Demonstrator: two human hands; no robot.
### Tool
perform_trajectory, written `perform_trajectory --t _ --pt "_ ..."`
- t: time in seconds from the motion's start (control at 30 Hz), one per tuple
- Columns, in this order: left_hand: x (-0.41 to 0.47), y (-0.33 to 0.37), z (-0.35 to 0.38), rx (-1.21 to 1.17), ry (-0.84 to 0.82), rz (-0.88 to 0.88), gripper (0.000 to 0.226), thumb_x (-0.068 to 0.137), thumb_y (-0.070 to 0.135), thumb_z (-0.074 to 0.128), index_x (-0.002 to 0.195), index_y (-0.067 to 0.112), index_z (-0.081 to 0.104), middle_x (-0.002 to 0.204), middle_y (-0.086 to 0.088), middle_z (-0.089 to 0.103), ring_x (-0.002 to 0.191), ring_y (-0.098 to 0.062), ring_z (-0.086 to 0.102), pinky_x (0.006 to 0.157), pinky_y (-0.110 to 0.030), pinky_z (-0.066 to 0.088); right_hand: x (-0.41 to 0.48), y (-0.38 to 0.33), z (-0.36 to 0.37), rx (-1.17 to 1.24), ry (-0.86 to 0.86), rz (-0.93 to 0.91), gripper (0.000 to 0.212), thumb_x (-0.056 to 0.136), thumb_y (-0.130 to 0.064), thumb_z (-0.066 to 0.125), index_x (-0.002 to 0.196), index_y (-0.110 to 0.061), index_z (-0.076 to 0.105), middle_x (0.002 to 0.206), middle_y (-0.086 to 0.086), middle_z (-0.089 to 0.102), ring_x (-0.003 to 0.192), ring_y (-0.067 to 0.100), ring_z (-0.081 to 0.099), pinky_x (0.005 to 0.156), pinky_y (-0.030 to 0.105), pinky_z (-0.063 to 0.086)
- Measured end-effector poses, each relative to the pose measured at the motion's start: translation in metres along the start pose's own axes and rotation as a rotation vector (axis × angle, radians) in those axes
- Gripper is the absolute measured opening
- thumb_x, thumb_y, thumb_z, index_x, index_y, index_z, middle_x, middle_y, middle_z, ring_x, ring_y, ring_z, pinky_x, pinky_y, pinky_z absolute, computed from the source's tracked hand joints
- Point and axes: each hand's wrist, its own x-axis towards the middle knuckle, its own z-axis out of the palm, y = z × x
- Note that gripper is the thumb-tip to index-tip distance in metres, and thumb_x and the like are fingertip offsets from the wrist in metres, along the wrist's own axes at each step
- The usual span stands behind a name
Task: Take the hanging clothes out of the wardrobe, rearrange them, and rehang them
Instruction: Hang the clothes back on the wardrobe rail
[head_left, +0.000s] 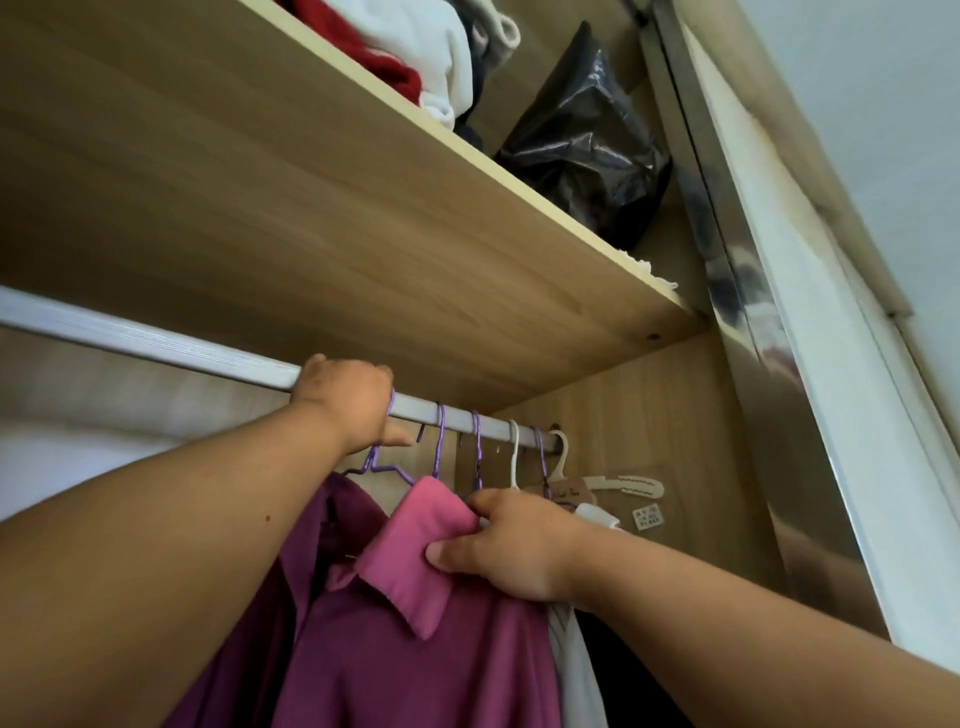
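Overhead, the left hand (343, 402) reaches to the pale metal hanging rail (156, 343), its fingers (363, 374) curled over the rail at the hook of a purple wire hanger (374, 465). Whether they also enclose that hook cannot be told. The hanger carries a dark plum shirt (311, 545), hanging directly below this hand. To its right hangs a magenta shirt (415, 649) with a lighter pink collar (410, 556). The right hand (519, 545) pinches the collar's right edge between thumb and curled fingers. Further purple and white plastic hangers (514, 452) sit on the rail behind this hand, and a white garment (576, 665) hangs below its wrist. A light wooden shelf (311, 234) above bears folded red and white clothes (441, 67) and a crumpled black plastic bag (582, 140).
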Motion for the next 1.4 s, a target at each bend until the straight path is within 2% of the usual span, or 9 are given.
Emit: perform_trajectory --t 0.17,0.27,0.33,0.47,0.57,0.73,0.9,1.03,1.4 --pt "-0.002 0.002 0.007 -0.021 0.011 -0.031 0.069 0.068 0.082 0.047 0.111 0.028 0.050 0.108 0.001 0.064 0.106 -0.023 0.058 0.092 -0.040 0.032 -0.008 0.008 -0.004 0.010 0.019 -0.051 0.052 0.079 -0.055 0.064 0.123 -0.028 0.056 0.116 -0.007 0.064 0.108 0.013 0.058 0.082 0.021 0.040" --pt "-0.011 0.018 0.004 -0.321 0.078 -0.159 0.071 0.066 0.077 0.053 0.120 0.031 0.050 0.120 0.000 0.060 0.119 -0.023 0.049 0.106 -0.048 0.020 -0.019 0.022 -0.012 0.024 0.116 -0.081 0.065 0.077 -0.063 0.061 0.133 -0.033 0.046 0.125 -0.008 0.059 0.114 0.010 0.054 0.084 0.019 0.037" --pt "-0.021 0.038 -0.003 -0.527 0.150 -0.165 0.067 0.070 0.070 0.056 0.124 0.031 0.051 0.129 0.001 0.055 0.127 -0.022 0.041 0.107 -0.047 0.020 -0.028 0.033 -0.019 0.037 0.214 -0.102 0.070 0.077 -0.065 0.059 0.137 -0.032 0.041 0.129 -0.002 0.055 0.115 0.012 0.054 0.092 0.022 0.040" --pt "-0.055 0.097 -0.036 -0.669 0.170 0.064 0.054 0.075 0.052 0.063 0.125 0.034 0.051 0.135 0.006 0.049 0.129 -0.019 0.038 0.104 -0.046 0.027 -0.066 0.060 -0.040 -0.172 0.402 -0.121 0.069 0.080 -0.063 0.056 0.139 -0.034 0.036 0.125 0.000 0.048 0.115 0.015 0.048 0.088 0.016 0.032" --pt "-0.088 0.142 -0.076 -0.771 0.139 0.235 0.056 0.073 0.056 0.055 0.125 0.038 0.049 0.133 0.009 0.049 0.126 -0.018 0.042 0.103 -0.044 0.034 -0.111 0.079 -0.062 -0.376 0.469 -0.096 0.062 0.083 -0.063 0.052 0.137 -0.040 0.032 0.132 -0.004 0.045 0.116 0.016 0.047 0.092 0.024 0.038" --pt "-0.164 0.239 -0.135 -0.824 -0.033 0.465 0.060 0.078 0.057 0.050 0.133 0.036 0.035 0.138 0.009 0.043 0.129 -0.019 0.039 0.107 -0.047 0.031 -0.216 0.115 -0.098 -0.691 0.385 -0.007 0.060 0.085 -0.050 0.055 0.138 -0.031 0.036 0.138 -0.001 0.045 0.124 0.022 0.044 0.098 0.035 0.044" --pt "-0.259 0.346 -0.187 -0.975 -0.120 0.637 0.064 0.081 0.060 0.045 0.137 0.034 0.028 0.145 0.009 0.036 0.133 -0.017 0.034 0.107 -0.044 0.028 -0.361 0.172 -0.119 -0.722 0.240 0.302 0.062 0.084 -0.049 0.056 0.139 -0.034 0.034 0.143 -0.003 0.036 0.130 0.019 0.036 0.104 0.034 0.037" --pt "-0.351 0.434 -0.246 -1.113 -0.297 0.798 0.067 0.082 0.062 0.045 0.139 0.032 0.028 0.146 0.006 0.035 0.133 -0.019 0.034 0.105 -0.044 0.029 -0.499 0.201 -0.126 -0.673 0.124 0.591 0.063 0.083 -0.047 0.058 0.139 -0.035 0.033 0.143 -0.002 0.034 0.131 0.021 0.034 0.107 0.036 0.034" --pt "-0.567 0.608 -0.409 -1.249 -0.565 1.381 0.072 0.079 0.058 0.051 0.142 0.032 0.027 0.147 0.002 0.033 0.134 -0.024 0.033 0.104 -0.049 0.027 -0.823 0.210 -0.131 -0.596 -0.097 1.328 0.058 0.084 -0.047 0.057 0.136 -0.031 0.039 0.142 0.001 0.033 0.130 0.026 0.036 0.101 0.041 0.039"
